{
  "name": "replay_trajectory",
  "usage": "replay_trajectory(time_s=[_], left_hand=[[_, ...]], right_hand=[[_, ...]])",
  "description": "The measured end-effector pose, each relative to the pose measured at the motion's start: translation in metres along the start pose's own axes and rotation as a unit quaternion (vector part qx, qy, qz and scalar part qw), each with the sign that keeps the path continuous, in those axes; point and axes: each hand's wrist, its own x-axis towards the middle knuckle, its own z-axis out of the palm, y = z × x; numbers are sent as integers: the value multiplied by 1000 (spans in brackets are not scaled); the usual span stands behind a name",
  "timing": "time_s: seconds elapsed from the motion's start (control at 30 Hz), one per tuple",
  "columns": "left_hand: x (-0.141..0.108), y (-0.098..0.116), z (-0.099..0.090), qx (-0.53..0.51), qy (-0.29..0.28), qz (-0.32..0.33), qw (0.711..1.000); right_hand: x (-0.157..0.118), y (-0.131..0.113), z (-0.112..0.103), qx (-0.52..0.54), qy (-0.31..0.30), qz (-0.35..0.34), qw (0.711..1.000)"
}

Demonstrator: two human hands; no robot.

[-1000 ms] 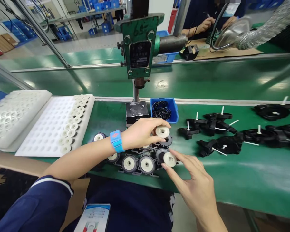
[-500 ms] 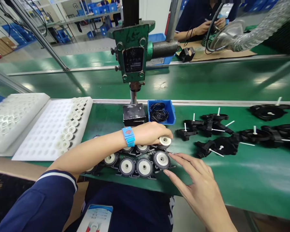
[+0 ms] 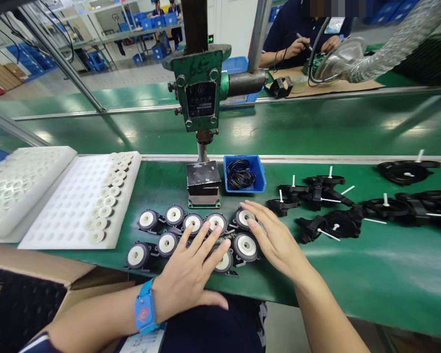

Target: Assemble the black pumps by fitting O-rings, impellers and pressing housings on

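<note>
Two rows of black round parts with white discs (image 3: 135,256) lie on the green bench. My left hand (image 3: 191,267), with a blue wrist strap (image 3: 146,308), is spread over the middle of the near row, its fingertips reaching toward the far row and hiding some parts. At the right end, my right hand (image 3: 275,238) has its fingers extended beside the last far-row part (image 3: 243,217), touching or nearly touching its edge. Neither hand holds anything. Below it sits another disc-topped part (image 3: 246,246).
A green press (image 3: 202,93) stands behind the rows, beside a blue bin of black rings (image 3: 259,184). White foam trays (image 3: 68,201) lie left; black parts with white pins (image 3: 341,223) lie right. A cardboard box (image 3: 73,279) is near left. Across the bench sits a person (image 3: 290,34).
My left hand has let go of the white disc at the far row's right end and moved left and nearer, opening. My right hand has moved up and slightly left to that part.
</note>
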Motion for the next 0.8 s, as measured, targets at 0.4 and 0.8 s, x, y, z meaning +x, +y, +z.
replay_trajectory(time_s=[0.4,0.8], left_hand=[[16,-22,10,10,-45,-29,998],[38,31,18,-51,96,-28,994]], right_hand=[[-14,-15,15,3,54,6,999],[-92,35,-34,-212,362,144,896]])
